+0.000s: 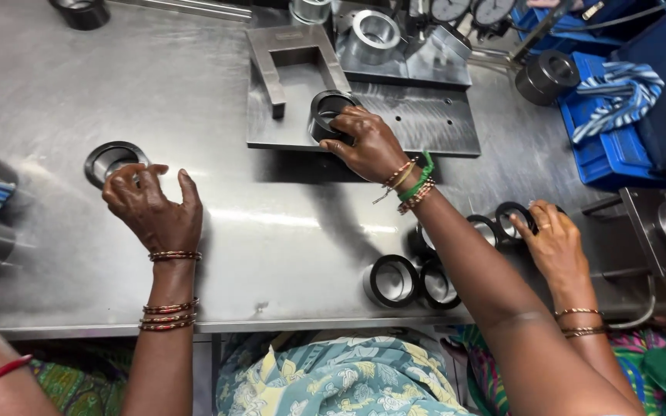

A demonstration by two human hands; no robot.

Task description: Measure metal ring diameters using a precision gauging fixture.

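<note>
Ring [327, 115] on grey fixture plate [425, 123], upright, bore upward, gripped by right hand [368, 145] from near side. Second ring [111, 160] on surface [271, 223] just beyond left hand [152, 208], fingers curled loosely, empty. Co-worker's hand [555, 245] on rings at right.

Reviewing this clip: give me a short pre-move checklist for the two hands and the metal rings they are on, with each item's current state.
1. Right hand has fingers around the dark ring: ok.
2. That ring sits on the steel fixture plate, in front of the U-shaped block: ok.
3. Ring seated flat against the block: cannot tell, the hand covers it.
4. Left hand is at the ring on the table, fingertips touching its rim: ok.
5. Left hand has a full grip: not ok, fingers are spread.
6. Another person's hand works at the ring cluster, apart from both hands: ok.
</note>
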